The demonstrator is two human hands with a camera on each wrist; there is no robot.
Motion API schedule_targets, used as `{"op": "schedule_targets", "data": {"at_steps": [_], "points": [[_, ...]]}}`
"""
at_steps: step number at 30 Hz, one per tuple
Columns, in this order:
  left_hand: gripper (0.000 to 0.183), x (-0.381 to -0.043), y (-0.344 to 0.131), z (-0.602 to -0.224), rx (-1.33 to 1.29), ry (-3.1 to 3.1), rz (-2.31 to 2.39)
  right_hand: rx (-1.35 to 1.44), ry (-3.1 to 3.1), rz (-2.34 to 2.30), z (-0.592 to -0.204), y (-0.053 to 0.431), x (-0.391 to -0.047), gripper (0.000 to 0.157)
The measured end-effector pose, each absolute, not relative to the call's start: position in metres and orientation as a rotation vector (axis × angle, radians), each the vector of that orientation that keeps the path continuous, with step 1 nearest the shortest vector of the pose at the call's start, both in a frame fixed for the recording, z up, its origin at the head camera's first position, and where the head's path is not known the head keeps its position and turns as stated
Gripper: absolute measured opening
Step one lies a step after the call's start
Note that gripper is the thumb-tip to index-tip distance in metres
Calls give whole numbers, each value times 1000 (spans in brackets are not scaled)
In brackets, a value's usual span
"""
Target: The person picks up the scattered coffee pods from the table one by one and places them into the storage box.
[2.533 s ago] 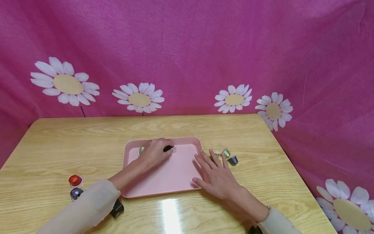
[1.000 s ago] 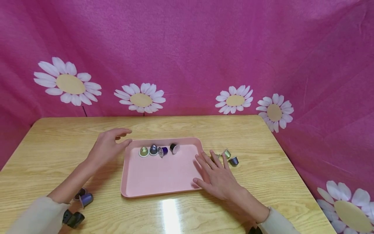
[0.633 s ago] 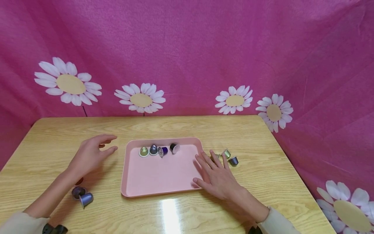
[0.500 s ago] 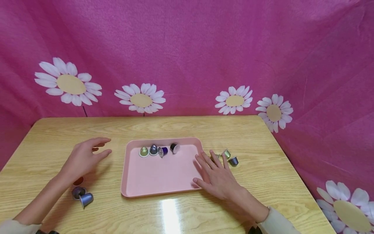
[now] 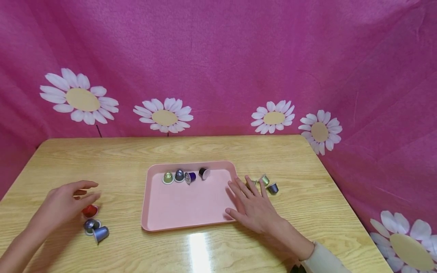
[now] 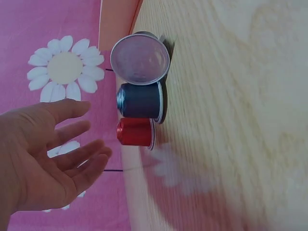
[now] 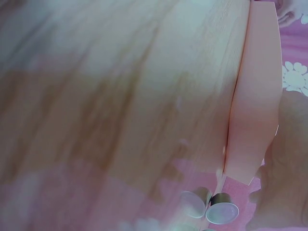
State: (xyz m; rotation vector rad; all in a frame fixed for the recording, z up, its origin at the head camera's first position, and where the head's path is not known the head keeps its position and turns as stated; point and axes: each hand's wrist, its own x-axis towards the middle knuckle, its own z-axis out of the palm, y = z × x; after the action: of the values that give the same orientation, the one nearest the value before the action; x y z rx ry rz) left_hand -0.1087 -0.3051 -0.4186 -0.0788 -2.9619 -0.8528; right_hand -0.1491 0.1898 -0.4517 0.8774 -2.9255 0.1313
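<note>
My left hand (image 5: 63, 201) hovers with relaxed fingers at the table's left, holding nothing. Just beside it sit a red coffee capsule (image 5: 90, 211), a dark blue-grey capsule (image 5: 90, 225) and a lilac-blue capsule (image 5: 101, 234) lying on its side; the left wrist view has the red capsule (image 6: 135, 131) nearest the fingers. Spread out flat, my right hand (image 5: 254, 208) lies over the right edge of the pink tray (image 5: 187, 208). Along the tray's far side are a light green capsule (image 5: 168, 177), a dark grey capsule (image 5: 179, 174), a purple capsule (image 5: 192, 176) and a black capsule (image 5: 203, 173).
Right of the tray lie a green capsule (image 5: 264, 179) and a dark blue capsule (image 5: 273, 188), with another partly behind my right fingers. The wooden table (image 5: 307, 227) ends at a pink daisy-print cloth (image 5: 218, 68).
Earlier my left hand was at the black capsule in the tray; it then withdrew left and toward me, to the left-hand capsules. The right hand has stayed in place.
</note>
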Motion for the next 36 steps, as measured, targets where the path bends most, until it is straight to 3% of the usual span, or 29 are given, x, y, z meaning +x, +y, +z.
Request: {"op": "schedule_targets", "data": {"at_steps": [36], "points": [[28, -104, -315, -430, -50, -3121, -878, 875, -2918, 144, -451, 190, -148, 78]]}}
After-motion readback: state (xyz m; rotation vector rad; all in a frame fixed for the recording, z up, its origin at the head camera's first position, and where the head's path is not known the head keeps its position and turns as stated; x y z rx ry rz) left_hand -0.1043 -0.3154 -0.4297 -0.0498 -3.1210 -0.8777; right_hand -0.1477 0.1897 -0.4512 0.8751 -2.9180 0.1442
